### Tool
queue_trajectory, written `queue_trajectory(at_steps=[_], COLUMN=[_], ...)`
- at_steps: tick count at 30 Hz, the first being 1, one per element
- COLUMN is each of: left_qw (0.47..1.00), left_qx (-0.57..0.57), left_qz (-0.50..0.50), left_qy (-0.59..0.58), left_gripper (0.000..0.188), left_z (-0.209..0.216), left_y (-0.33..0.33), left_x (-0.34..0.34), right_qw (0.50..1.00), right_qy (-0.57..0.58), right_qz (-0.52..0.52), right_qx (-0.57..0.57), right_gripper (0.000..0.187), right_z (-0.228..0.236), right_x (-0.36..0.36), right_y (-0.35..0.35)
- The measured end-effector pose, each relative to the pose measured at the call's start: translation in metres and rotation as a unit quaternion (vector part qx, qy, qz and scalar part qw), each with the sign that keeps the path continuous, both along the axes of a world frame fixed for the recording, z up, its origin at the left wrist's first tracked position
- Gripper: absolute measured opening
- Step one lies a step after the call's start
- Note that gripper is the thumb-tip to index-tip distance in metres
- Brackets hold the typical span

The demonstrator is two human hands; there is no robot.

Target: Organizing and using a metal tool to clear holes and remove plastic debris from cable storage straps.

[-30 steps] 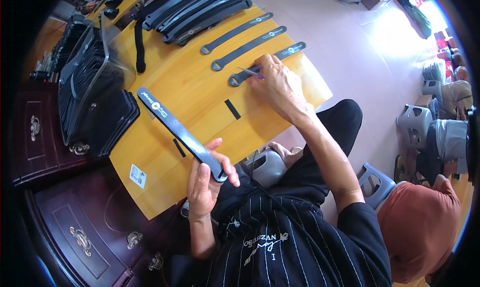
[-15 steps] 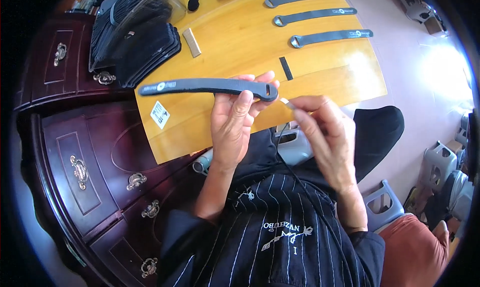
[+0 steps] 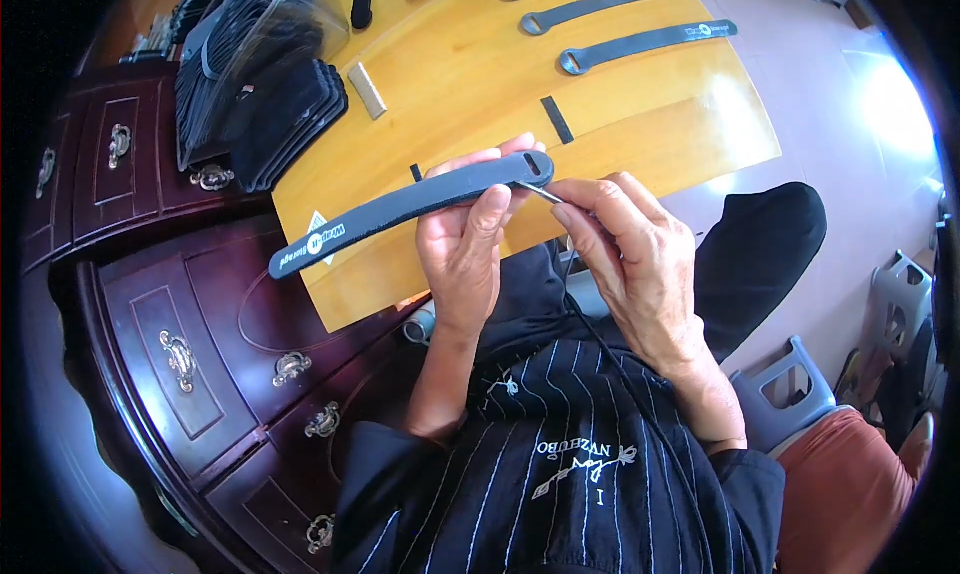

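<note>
My left hand [image 3: 462,259] holds a dark grey hook-and-loop strap [image 3: 390,206] above the near part of the yellow tabletop, thumb on the near side and fingers behind. The strap's rounded end, with a small oblong slot, points right; its long printed tail extends left. In my right hand [image 3: 640,254], a thin metal tool [image 3: 539,190] is pinched between thumb and forefinger. Its tip meets the strap's lower edge just beside the slot. Whether the tool is tweezers or a plain pick, I cannot tell.
On the yellow tabletop [image 3: 690,154] lie three similar straps [image 3: 640,46], a short black strip [image 3: 557,120] and a tan strip [image 3: 368,91]. Stacked black straps [image 3: 300,124] stand at the far left, beside dark wooden drawers [image 3: 180,324]. Right, a grey stool [image 3: 785,399] stands near a person's reddish clothing [image 3: 850,474].
My right hand has moved the metal tool left until its tip meets the strap. The strap has tilted, its tail dropping lower and its slotted end rising slightly.
</note>
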State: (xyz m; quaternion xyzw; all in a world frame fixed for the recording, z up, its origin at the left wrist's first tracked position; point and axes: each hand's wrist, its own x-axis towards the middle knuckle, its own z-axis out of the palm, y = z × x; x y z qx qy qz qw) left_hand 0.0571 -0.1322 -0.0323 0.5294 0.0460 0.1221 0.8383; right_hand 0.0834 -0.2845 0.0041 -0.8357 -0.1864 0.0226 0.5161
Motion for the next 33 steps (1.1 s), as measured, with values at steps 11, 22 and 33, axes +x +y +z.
queue_trajectory(at_steps=[11,22,33], left_qw=[0.999,0.987,0.825], left_qx=[0.028,0.142,0.511], left_qz=[0.029,0.068,0.135], left_qy=[0.002,-0.025,-0.201], left_gripper=[0.025,0.025,0.033], left_z=[-0.002,-0.004,-0.005], left_y=[0.0,0.0,0.018], left_x=[-0.001,-0.001,0.008], right_qw=[1.0,1.0,0.996], right_qy=[0.014,-0.018,0.036], right_qz=[0.026,-0.009,0.006], right_qx=[-0.008,-0.001,0.079], right_gripper=[0.015,0.015,0.022], right_z=[-0.005,-0.01,-0.02], right_x=[0.002,0.0,0.001], right_y=[-0.003,0.005,0.014])
